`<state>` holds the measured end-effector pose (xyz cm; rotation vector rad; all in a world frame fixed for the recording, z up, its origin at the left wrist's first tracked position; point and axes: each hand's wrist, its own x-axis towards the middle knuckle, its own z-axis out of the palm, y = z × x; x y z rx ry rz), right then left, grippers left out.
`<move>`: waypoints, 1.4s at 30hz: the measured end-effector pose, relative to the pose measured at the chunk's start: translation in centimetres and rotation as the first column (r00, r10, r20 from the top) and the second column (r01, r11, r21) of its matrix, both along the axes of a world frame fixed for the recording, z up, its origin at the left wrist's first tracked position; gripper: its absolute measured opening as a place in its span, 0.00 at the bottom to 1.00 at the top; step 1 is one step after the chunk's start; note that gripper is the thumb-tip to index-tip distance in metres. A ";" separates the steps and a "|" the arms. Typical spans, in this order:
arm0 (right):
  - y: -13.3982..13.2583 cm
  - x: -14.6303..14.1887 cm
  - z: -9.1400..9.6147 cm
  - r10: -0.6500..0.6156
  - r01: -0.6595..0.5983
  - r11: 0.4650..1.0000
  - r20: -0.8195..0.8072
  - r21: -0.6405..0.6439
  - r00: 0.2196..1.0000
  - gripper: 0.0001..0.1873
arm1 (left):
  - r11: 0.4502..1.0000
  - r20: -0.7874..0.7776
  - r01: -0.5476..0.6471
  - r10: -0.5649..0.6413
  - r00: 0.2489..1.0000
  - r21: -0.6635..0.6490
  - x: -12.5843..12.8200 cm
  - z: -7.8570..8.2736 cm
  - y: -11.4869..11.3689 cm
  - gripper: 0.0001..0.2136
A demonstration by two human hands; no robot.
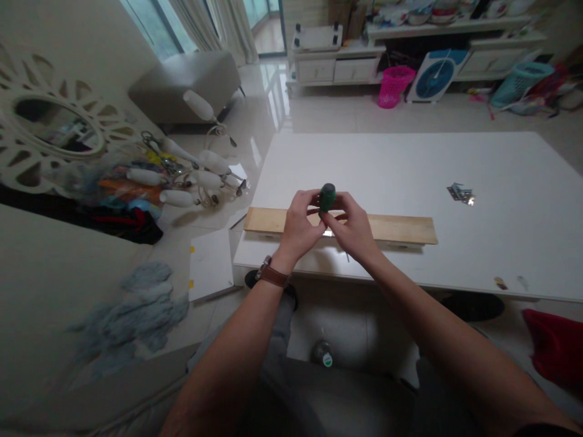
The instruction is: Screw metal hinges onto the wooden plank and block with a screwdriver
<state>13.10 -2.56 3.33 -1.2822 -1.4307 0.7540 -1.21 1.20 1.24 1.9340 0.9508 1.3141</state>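
- The left hand (298,226) and right hand (354,227) grip a green-handled tool (328,195) between their fingers.
- Beneath the hands, a wooden board (403,229) extends both ways across a white worktop (364,167).
- Small metal pieces (461,194) lie right of the right hand.

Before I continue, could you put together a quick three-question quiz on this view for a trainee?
1. What do the left hand and right hand hold between them?
2. True or false: the small metal pieces lie on the white tabletop, apart from the wooden board.
3. Fill in the blank: the watch with the brown strap is worn on the ____ wrist.

Key: 1. A green-handled tool. 2. True. 3. Left.
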 end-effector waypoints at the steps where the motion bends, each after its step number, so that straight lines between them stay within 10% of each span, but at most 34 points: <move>1: 0.0 0.0 -0.1 -0.004 0.004 1.000 0.003 0.006 1.000 0.14 | 1.000 -0.020 -0.002 0.002 1.000 0.005 0.0 0.0 0.0 0.27; 42: 0.1 0.5 0.2 -0.002 0.002 1.000 0.015 -0.016 1.000 0.13 | 0.997 0.027 -0.022 0.024 0.999 -0.068 -0.6 0.1 0.3 0.34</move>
